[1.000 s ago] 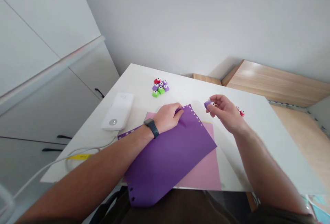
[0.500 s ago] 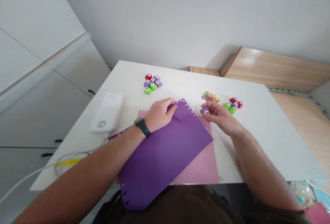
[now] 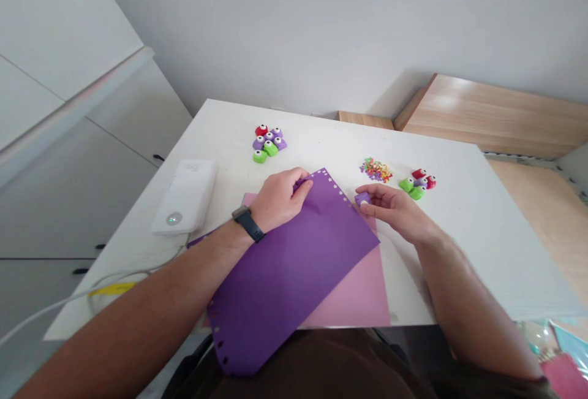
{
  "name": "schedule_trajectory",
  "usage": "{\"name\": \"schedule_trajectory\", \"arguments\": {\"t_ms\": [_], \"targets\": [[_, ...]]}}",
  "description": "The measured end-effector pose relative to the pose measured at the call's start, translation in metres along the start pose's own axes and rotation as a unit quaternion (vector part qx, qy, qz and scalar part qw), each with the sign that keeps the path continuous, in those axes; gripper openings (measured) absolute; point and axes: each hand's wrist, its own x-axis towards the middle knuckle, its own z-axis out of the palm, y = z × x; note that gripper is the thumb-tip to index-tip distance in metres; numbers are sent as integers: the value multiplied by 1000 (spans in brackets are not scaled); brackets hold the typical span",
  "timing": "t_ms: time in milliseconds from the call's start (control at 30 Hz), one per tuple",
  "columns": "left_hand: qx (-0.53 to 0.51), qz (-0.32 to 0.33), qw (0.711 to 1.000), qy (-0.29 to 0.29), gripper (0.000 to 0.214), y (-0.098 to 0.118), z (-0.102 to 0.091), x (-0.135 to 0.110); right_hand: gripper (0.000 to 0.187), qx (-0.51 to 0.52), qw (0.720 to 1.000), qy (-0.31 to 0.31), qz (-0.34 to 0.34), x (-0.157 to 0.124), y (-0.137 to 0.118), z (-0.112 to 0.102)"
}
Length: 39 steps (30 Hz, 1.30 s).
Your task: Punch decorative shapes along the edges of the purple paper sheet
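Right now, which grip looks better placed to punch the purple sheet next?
Probably the right grip: it holds a small purple punch close to a holed edge of the purple sheet, while the left grip is occupied pinching the sheet's far edge.

A hole-edged purple sheet [image 3: 289,258] slants, a purple punch [image 3: 361,198] just alongside.

Grey wall [image 3: 285,31] behind white table [image 3: 487,252]; pale cabinets [image 3: 46,184], dark handles [image 3: 80,271], at left; wood-grain panel [image 3: 496,114] at right.
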Motion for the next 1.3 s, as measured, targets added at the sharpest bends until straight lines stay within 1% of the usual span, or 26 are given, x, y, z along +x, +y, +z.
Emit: {"name": "schedule_trajectory", "arguments": {"t_ms": [267,600,800,1067,1300], "targets": [[6,0,1000,8,24,0,0,1,47,-38,999,-20,-8,-4,-3,1],[13,-7,1000,6,23,2,-1,1,48,-89,996,-7,-16,-5,-3,1],[14,-4,1000,6,23,2,-1,1,50,-94,995,-5,-17,-6,-4,0],[16,-6,1000,7,25,1,-1,1,48,-91,996,-7,-14,-6,-3,0],[13,-5,1000,7,25,1,-1,1,48,-86,996,-17,-5,-6,-4,2]]}}
